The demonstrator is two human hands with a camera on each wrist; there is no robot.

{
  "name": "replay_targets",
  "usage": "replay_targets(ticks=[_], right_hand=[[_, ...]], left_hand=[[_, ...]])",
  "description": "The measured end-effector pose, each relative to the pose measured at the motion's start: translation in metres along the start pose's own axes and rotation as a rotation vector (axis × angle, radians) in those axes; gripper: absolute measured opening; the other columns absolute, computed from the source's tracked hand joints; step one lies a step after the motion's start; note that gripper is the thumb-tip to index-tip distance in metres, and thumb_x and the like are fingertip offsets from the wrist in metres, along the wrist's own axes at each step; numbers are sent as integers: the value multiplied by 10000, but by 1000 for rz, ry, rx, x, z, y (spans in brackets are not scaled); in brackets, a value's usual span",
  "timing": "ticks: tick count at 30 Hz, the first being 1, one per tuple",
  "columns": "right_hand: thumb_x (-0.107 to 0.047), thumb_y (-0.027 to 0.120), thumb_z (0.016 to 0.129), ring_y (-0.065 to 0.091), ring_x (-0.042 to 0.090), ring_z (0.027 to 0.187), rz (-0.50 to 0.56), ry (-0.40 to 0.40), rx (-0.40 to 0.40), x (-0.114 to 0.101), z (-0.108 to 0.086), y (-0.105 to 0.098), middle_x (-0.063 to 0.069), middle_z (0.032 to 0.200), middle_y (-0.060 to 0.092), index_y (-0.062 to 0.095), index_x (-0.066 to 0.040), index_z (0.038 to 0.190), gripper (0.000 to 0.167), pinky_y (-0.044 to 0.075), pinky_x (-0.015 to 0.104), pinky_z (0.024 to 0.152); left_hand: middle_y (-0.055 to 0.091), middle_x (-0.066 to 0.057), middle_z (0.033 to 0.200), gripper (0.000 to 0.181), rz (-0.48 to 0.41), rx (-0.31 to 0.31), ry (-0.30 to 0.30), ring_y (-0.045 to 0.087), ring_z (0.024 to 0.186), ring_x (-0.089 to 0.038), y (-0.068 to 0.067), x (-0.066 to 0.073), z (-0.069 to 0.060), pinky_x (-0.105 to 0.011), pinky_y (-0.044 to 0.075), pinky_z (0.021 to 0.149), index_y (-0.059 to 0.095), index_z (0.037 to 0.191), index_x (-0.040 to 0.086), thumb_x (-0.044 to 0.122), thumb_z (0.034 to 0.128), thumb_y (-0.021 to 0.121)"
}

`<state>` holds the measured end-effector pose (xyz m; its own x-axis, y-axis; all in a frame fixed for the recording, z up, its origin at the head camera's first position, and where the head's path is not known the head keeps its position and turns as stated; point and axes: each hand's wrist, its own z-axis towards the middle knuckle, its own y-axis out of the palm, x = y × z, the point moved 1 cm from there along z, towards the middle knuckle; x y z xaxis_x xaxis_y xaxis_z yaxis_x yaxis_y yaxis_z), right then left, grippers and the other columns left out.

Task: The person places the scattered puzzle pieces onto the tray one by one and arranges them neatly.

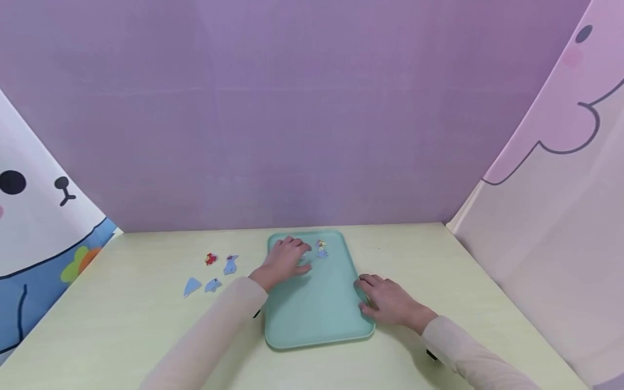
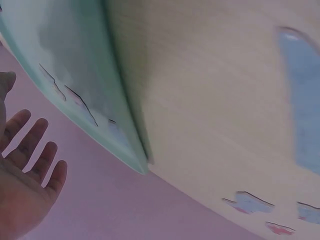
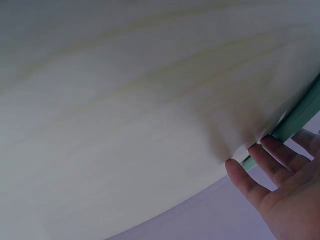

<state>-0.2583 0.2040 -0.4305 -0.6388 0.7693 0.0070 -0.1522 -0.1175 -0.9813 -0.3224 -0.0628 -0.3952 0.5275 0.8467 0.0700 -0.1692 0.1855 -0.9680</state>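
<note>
A green tray (image 1: 319, 303) lies on the table, with small cut-out pieces (image 1: 322, 249) near its far end. Over the tray's upper left part is my left hand (image 1: 286, 259), fingers spread and apparently holding nothing; a bluish piece shows partly beside its fingers. In the left wrist view that hand (image 2: 25, 175) is open, near the tray (image 2: 122, 80) and its pieces. My right hand (image 1: 390, 300) rests at the tray's right edge, fingers relaxed. The right wrist view has this hand (image 3: 290, 180) with fingertips at the tray's rim (image 3: 295, 117).
Left of the tray on the pale table (image 1: 146, 303) lie several pieces: a red one (image 1: 211, 259), a tall blue one (image 1: 231, 265), a blue triangle (image 1: 192, 286) and another blue one (image 1: 213, 285). A purple cloth (image 1: 292, 119) hangs behind the table, with printed cloths at both sides.
</note>
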Motion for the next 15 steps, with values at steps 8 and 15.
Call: replay_targets(ticks=[8,15], right_hand=[[-325,549,862,515,270,1142,16,9,-16,1,0,1,117,1253,528,523,-74,1228,445,482,426,812],[-332,547,864,504,270,1157,15,14,-29,1,1,2,115,1262,522,518,-79,1233,448,478,431,821]], left_hand=[[595,-43,1183,402,-13,3,18,498,1120,-261,-4,-8,-21,-484,400,928,614,1149,159,378,814,653],[608,-36,1134,399,-5,17,18,506,1081,-251,-8,-16,-43,-457,439,868,628,1116,157,391,796,667]])
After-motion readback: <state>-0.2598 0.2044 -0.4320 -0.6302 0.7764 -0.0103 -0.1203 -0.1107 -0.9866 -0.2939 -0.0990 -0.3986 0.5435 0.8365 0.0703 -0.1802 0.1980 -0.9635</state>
